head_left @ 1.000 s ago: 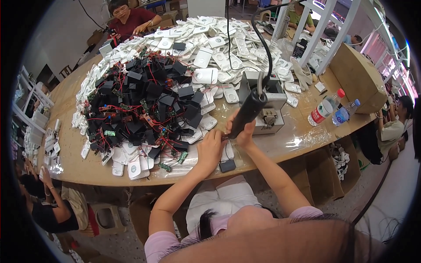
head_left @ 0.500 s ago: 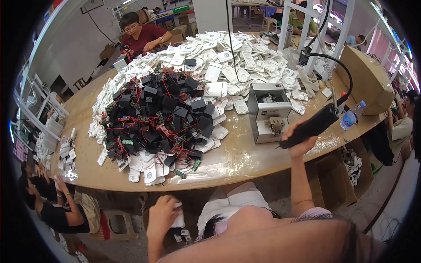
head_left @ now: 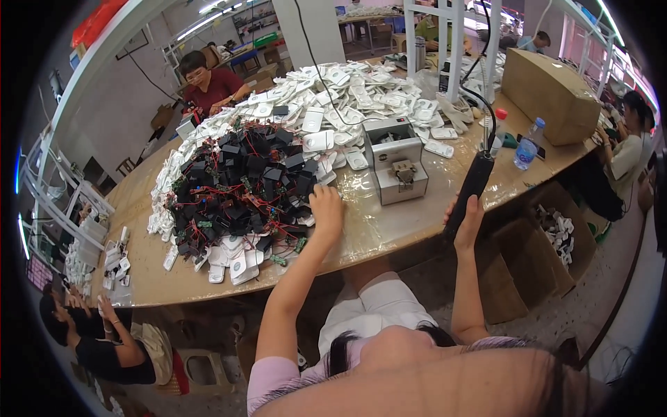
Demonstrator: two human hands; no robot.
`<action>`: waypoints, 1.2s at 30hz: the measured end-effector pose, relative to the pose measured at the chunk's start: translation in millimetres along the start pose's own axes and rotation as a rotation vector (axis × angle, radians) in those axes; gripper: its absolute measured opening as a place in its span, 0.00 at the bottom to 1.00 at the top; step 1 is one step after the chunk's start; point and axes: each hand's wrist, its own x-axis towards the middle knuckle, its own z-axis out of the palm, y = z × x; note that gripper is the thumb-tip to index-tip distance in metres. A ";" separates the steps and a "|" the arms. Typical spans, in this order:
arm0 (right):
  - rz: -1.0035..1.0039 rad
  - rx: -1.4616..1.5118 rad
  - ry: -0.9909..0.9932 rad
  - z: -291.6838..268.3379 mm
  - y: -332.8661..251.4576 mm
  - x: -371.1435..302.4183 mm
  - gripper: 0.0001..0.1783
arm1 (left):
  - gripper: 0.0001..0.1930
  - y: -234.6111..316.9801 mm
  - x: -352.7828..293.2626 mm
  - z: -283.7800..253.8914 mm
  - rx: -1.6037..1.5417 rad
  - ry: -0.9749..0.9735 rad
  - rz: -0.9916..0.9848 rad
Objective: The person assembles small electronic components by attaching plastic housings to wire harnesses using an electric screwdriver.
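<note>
My right hand (head_left: 468, 224) is wrapped round a black corded electric screwdriver (head_left: 475, 184), held up by the table's front edge with its cord rising from the top. My left hand (head_left: 326, 208) reaches to the right edge of a heap of black box-shaped parts (head_left: 240, 167) with red wires and small green circuit boards. Its fingers are bent and slightly apart, touching the heap; nothing shows in them. White plastic casings (head_left: 333, 80) lie piled behind and under the black parts. Right of my left hand stands a grey metal screw feeder (head_left: 396, 167).
A water bottle (head_left: 529, 144) and a large cardboard box (head_left: 552, 94) stand at the table's right end. Below that side are open cartons (head_left: 521, 271) holding white pieces. A person in red (head_left: 212, 83) works across the table. White frame posts (head_left: 455, 52) rise behind the feeder.
My left hand has risen from below the table edge to the heap's right side. The screwdriver has swung from slanting to nearly upright and moved left. The whole view has shifted slightly.
</note>
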 end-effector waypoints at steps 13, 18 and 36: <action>-0.017 0.034 -0.062 -20.1 -11.5 -39.8 0.27 | 0.20 35.4 -49.8 -2.1 -0.979 -0.096 -0.199; 0.006 0.073 -0.094 -24.4 -5.1 -37.8 0.27 | 0.19 23.0 -43.5 -32.5 -0.928 -0.016 0.037; 0.126 0.161 -0.057 3.4 34.5 -1.7 0.32 | 0.25 -118.2 75.5 -113.0 -0.214 0.567 -0.182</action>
